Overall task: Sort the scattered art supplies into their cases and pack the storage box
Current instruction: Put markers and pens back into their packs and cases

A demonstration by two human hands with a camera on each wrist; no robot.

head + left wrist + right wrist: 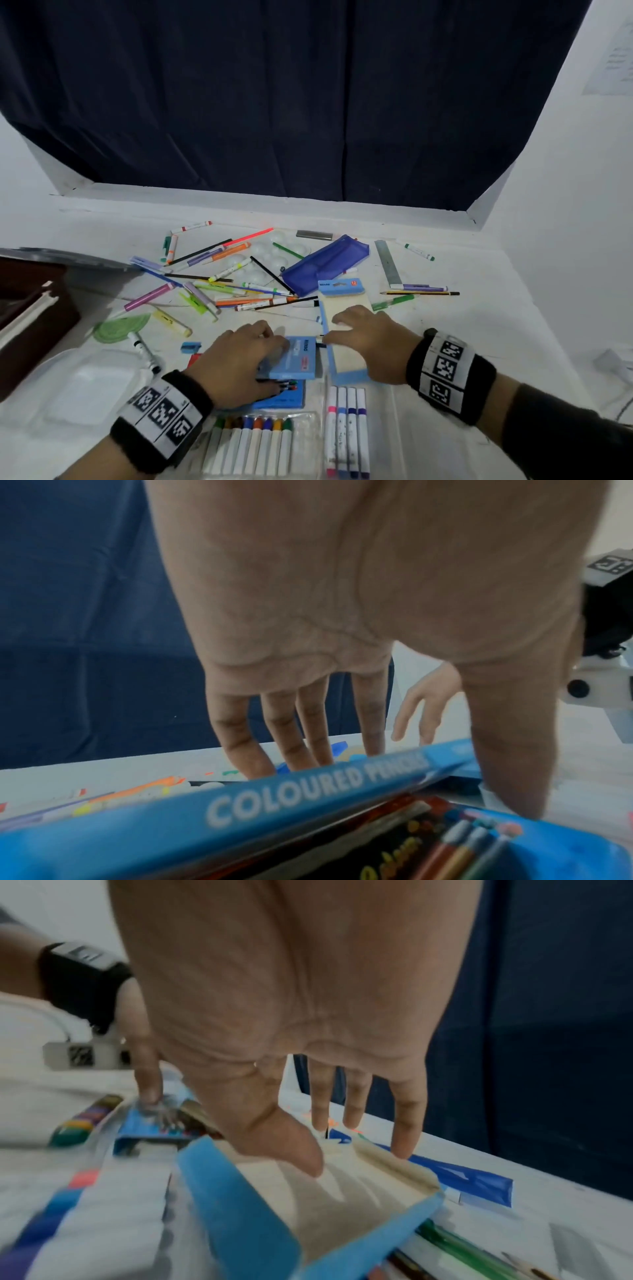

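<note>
Two hands work at a white desk. The left hand grips a blue box labelled "COLOURED PENCILS" (lying near the desk's front edge); the right hand, fingers relaxed, hovers over an open blue case beside it.

I am at a plain indoor work corner, not clearly a home or an office. My white desk stands against bare white walls, with a dark blue curtain hanging behind it. A printed sheet is stuck on the wall to my right. Pens and markers litter the desk.
</note>
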